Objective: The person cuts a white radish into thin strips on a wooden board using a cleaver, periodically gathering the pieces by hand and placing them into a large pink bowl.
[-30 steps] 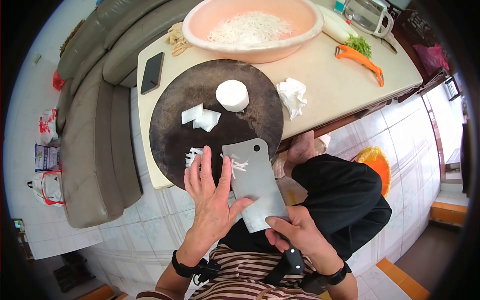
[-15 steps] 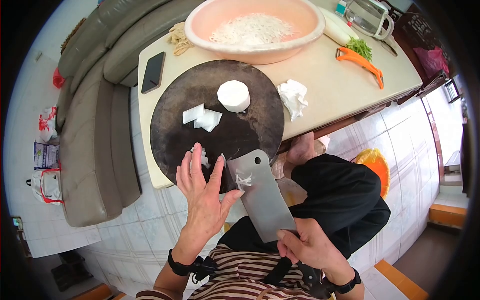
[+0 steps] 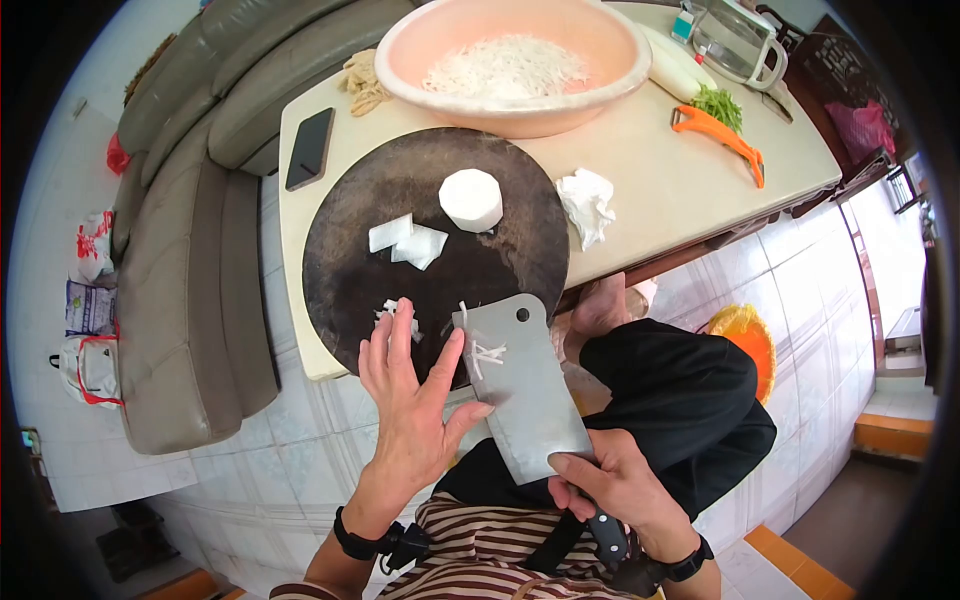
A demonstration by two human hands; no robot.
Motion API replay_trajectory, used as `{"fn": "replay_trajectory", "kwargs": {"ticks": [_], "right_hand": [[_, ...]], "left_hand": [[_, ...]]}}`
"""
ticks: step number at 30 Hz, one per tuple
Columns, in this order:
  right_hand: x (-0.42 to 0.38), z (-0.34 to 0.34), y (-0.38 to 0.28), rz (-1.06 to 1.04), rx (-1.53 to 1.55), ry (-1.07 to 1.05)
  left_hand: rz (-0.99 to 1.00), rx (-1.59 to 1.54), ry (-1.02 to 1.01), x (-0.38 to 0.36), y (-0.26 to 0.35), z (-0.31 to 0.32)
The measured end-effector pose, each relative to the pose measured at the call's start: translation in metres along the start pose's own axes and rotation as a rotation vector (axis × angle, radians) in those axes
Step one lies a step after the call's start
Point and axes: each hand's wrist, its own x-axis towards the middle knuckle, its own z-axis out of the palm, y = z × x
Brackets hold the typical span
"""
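My right hand grips the black handle of a cleaver, its broad blade lying over the near edge of a round dark chopping board. Thin white radish shreds cling to the blade. Beside it my left hand is spread, index finger close to the blade's left edge and thumb next to the blade. Under its fingertips lie more cut radish pieces, partly hidden. Farther up the board are a thick white radish chunk and thin radish slices, overlapping.
A pink basin at the back holds white shreds. Around the board are a phone, a cloth, crumpled tissue, an orange peeler, a whole radish and a glass jug. A sofa stands left.
The cleaver blade has turned slightly, showing its face paler, with the shreds still on it. My left hand has shifted a little right and down.
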Motion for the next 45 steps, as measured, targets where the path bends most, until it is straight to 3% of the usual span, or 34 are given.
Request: {"fn": "replay_trajectory", "kwargs": {"ticks": [9, 17, 21, 31, 45], "right_hand": [[-0.01, -0.011, -0.008, -0.101, 0.071, 0.035], [-0.012, -0.022, -0.08, -0.24, 0.027, 0.094], [0.004, -0.031, -0.111, -0.333, 0.061, 0.11], [0.054, -0.055, -0.153, -0.391, 0.106, 0.065], [0.07, -0.08, -0.139, -0.331, 0.14, 0.055]], "left_hand": [[0.029, -0.147, 0.18, 0.017, 0.008, -0.008], [0.327, 0.002, -0.065, 0.099, 0.032, -0.055], [0.371, 0.066, -0.114, 0.145, 0.033, -0.066], [0.307, 0.145, -0.154, 0.226, 0.01, -0.067], [0.191, 0.177, -0.091, 0.28, -0.038, -0.034]]}}
